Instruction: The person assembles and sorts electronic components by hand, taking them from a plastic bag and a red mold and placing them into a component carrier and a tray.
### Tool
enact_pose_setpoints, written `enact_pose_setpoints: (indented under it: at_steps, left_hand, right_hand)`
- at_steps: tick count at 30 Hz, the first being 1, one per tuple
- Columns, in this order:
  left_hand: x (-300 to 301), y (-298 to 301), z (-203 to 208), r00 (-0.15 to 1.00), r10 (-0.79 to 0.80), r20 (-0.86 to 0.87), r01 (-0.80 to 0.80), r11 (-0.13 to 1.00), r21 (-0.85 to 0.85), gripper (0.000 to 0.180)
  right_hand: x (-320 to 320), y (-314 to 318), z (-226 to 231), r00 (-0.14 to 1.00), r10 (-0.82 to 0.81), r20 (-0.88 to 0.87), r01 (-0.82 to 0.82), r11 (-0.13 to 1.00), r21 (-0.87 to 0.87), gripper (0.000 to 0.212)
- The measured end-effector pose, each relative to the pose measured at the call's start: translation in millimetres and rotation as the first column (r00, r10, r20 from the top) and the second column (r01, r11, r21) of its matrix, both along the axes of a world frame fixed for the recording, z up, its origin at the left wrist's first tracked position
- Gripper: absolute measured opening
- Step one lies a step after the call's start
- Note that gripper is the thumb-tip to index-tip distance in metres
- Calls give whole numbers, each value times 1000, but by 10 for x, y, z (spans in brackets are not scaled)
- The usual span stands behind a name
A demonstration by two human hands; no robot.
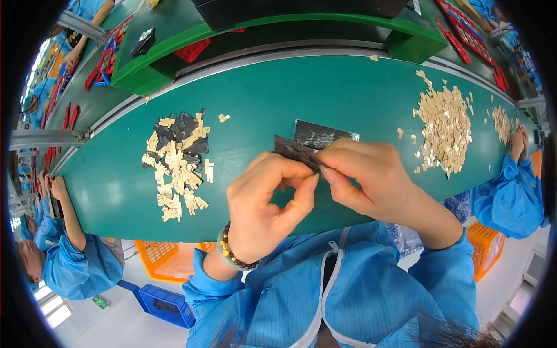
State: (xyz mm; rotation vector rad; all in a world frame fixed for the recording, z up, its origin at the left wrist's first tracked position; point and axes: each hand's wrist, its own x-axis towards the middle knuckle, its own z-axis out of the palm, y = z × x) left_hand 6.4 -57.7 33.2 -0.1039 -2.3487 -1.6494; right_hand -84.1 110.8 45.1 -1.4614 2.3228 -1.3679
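A thin dark grey sheet (292,148) is pinched between the fingertips of both hands above the green table. My left hand (264,200), with a beaded bracelet and a bangle at its wrist, grips the lower part of the sheet between thumb and forefinger. My right hand (374,177) pinches the sheet's right end; its fingertips nearly meet the left ones. Anything small between the fingertips is hidden. Just beyond the hands, a black sheet with a shiny, wrinkled surface (316,133) lies on the table, partly covered by my right hand.
A mixed heap of beige and black flat pieces (177,159) lies left, with a larger beige heap (444,130) at right. Along the far edge runs a green shelf (290,32). Co-workers in blue sit left (78,267) and right (505,197). Orange crates (165,261) stand below the table.
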Motion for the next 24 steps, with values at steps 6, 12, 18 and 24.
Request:
enact_pose_setpoints:
  at_steps: [6, 12, 18, 24]
  left_hand:
    - [-57, -50, 36, 877, 236, -418, -366, 892, -265, 33]
    - [-42, -87, 213, 994, 38, -107, -58, 979, -194, 23]
    - [-32, -168, 144, 918, -83, -388, -35, 957, -288, 21]
    - [28, 6, 205, 931, 24, -363, -118, 963, -240, 20]
  right_hand:
    - [-65, 17, 53, 996, 61, -62, -60, 998, 19, 12]
    - [-50, 49, 37, 992, 75, -106, -70, 996, 47, 9]
    - [-100, 148, 49, 986, 135, 93, -138, 990, 30, 6]
    - [-83, 218, -27, 997, 46, -62, -45, 999, 10, 7]
